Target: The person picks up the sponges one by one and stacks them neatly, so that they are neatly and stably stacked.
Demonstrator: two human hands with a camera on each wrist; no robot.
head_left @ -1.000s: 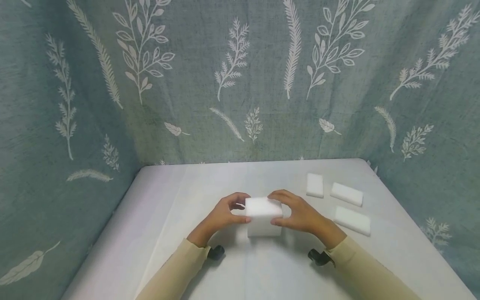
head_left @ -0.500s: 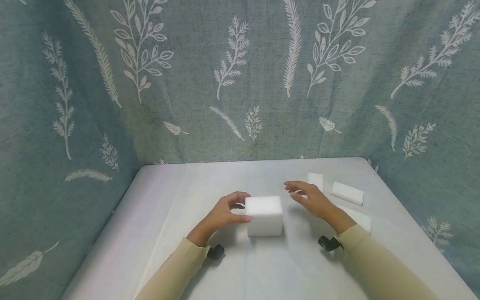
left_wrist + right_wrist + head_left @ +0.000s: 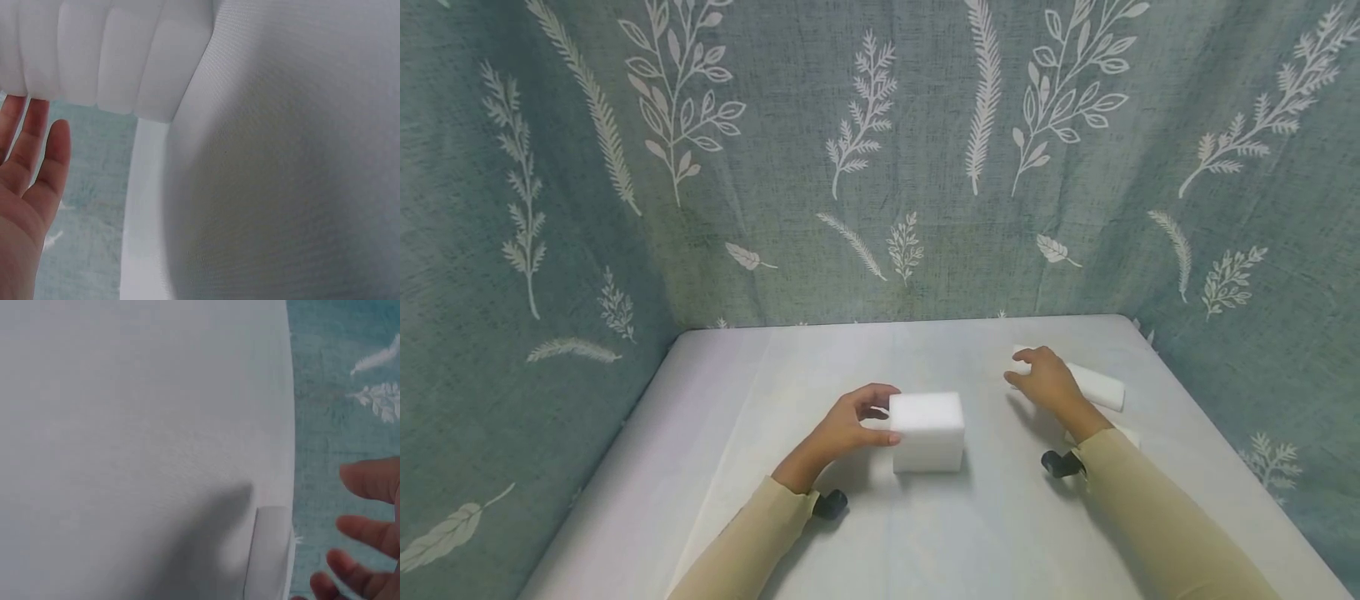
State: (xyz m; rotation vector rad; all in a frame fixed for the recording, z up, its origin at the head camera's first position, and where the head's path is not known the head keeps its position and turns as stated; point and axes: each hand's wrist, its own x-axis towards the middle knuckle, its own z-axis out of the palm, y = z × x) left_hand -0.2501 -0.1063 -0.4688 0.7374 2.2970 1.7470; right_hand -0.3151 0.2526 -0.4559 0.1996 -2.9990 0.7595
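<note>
A neat stack of several white rectangular blocks point(image 3: 928, 433) stands mid-table. My left hand point(image 3: 842, 429) holds its left side, thumb at the front and fingers toward the back. In the left wrist view, the layers of the stack show as separate slabs, with fingertips against them. My right hand point(image 3: 1048, 383) hovers over a loose white block point(image 3: 267, 556) at the back right, fingers parted and nothing between them. That block is mostly hidden by the hand in the head view.
Another loose white block point(image 3: 1101, 387) lies right of my right hand. A third block point(image 3: 1129, 435) is mostly covered by the right wrist. Green leaf-patterned cloth point(image 3: 865, 250) rises behind and beside the white table point(image 3: 805, 358).
My right hand has let go of the stack's right side and moved right and back, over the loose blocks. The left hand and the stack have stayed in place.
</note>
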